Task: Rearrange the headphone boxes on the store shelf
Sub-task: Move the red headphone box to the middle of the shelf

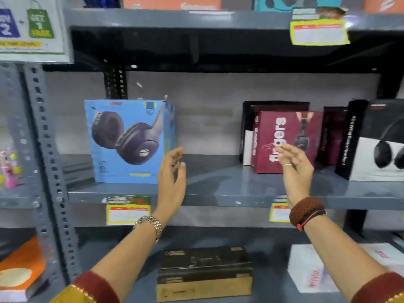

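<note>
Low centre, a dark flat cardboard box lies on the lower shelf. Above it, the left hand and right hand hover empty, fingers loosely spread. Behind on the grey metal shelf: blue headphone box centre-left, maroon headphone box centre-right.
</note>
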Action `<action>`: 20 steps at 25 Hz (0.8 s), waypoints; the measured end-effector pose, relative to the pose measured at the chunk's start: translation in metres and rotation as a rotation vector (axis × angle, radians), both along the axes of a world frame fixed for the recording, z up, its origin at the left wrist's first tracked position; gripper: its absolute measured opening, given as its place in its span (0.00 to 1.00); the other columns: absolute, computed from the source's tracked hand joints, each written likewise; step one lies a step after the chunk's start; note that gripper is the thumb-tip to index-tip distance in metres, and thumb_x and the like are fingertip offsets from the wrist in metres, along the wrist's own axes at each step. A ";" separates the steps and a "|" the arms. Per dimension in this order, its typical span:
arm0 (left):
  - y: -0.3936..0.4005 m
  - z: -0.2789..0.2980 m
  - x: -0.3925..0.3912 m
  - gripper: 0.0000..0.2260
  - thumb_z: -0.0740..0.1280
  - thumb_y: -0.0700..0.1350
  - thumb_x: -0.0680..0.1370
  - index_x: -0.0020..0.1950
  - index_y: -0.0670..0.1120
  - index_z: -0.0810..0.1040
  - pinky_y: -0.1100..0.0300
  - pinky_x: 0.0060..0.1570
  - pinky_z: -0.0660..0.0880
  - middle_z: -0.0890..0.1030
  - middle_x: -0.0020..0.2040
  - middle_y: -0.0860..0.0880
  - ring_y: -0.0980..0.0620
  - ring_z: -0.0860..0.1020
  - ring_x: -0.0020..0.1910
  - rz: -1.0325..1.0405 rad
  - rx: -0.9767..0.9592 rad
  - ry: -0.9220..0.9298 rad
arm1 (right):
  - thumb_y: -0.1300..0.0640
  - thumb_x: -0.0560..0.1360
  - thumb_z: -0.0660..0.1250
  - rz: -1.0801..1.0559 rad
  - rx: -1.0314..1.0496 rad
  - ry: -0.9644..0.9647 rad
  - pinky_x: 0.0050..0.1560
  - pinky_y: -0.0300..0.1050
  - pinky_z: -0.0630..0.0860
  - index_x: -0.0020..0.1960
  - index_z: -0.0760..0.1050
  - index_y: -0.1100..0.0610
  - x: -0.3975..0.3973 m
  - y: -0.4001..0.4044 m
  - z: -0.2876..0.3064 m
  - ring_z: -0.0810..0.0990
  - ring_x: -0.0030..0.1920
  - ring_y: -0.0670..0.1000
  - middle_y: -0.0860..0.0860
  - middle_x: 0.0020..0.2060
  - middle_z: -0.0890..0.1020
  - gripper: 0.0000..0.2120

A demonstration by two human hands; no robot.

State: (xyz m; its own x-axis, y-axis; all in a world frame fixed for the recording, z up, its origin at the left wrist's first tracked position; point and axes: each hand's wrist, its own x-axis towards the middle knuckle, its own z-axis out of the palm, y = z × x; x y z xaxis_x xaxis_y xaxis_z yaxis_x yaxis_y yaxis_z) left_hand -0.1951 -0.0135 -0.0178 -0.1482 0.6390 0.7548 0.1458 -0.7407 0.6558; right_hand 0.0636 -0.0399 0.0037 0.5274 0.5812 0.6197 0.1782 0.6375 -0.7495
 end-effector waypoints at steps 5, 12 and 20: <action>0.019 0.011 0.099 0.13 0.59 0.39 0.80 0.64 0.48 0.71 0.79 0.52 0.68 0.76 0.62 0.50 0.63 0.74 0.56 -0.035 -0.131 -0.004 | 0.64 0.75 0.64 -0.069 -0.053 -0.046 0.51 0.29 0.73 0.55 0.75 0.55 0.118 -0.005 -0.001 0.79 0.48 0.40 0.55 0.52 0.83 0.10; 0.058 0.018 0.210 0.16 0.58 0.47 0.81 0.66 0.44 0.69 0.58 0.61 0.66 0.73 0.67 0.46 0.47 0.70 0.68 -0.104 -0.596 -0.012 | 0.57 0.74 0.67 0.014 -0.325 -0.090 0.66 0.48 0.68 0.68 0.66 0.58 0.170 0.047 0.008 0.72 0.65 0.56 0.58 0.67 0.72 0.24; 0.067 0.012 0.231 0.16 0.56 0.51 0.81 0.67 0.51 0.71 0.55 0.66 0.69 0.77 0.65 0.50 0.51 0.75 0.64 -0.225 -0.581 0.035 | 0.52 0.78 0.61 0.176 -0.531 -0.288 0.70 0.51 0.62 0.75 0.56 0.50 0.176 0.068 -0.003 0.66 0.71 0.55 0.53 0.73 0.65 0.27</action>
